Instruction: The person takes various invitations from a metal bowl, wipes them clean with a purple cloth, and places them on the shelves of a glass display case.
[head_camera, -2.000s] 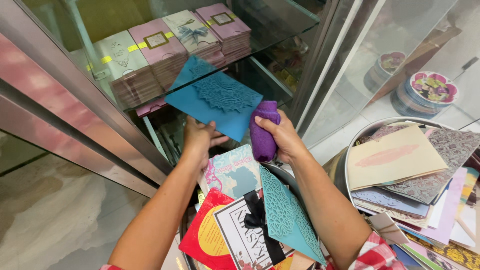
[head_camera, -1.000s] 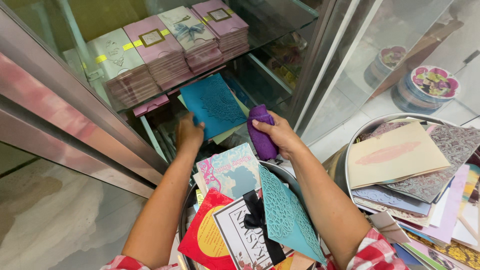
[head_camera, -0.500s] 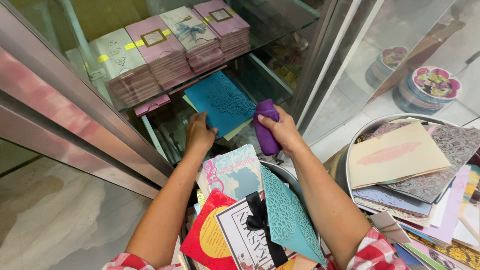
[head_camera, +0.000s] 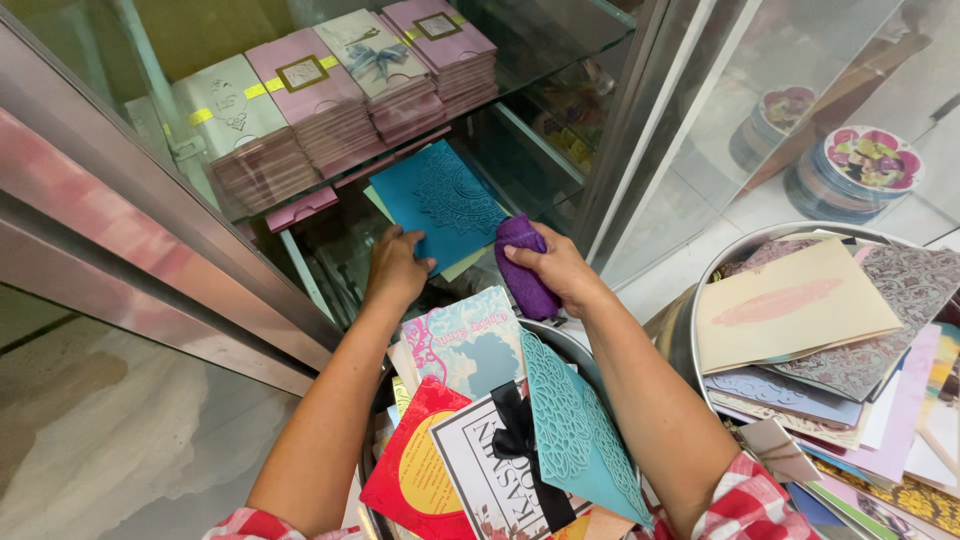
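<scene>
My left hand (head_camera: 396, 268) grips the near edge of a blue card (head_camera: 436, 200) with a lace-cut pattern, held inside a glass display cabinet under its shelf. My right hand (head_camera: 557, 270) is closed around a rolled purple cloth (head_camera: 522, 265), just right of the card. Pale cards lie beneath the blue one. Below my arms a container holds several upright cards: a teal lace-cut card (head_camera: 575, 430), a red one (head_camera: 418, 470), and a white one with a black ribbon (head_camera: 500, 460).
A glass shelf (head_camera: 560, 45) above carries stacks of pink and cream cards (head_camera: 330, 95). A metal cabinet frame (head_camera: 130, 240) runs at the left. At the right, a round metal tub (head_camera: 690, 310) holds several mixed cards. Decorated round boxes (head_camera: 865, 165) sit behind glass.
The blue card has been lowered from in front of the shelf into the space beneath it. Both hands moved slightly deeper into the cabinet, and the purple cloth stayed in my right hand.
</scene>
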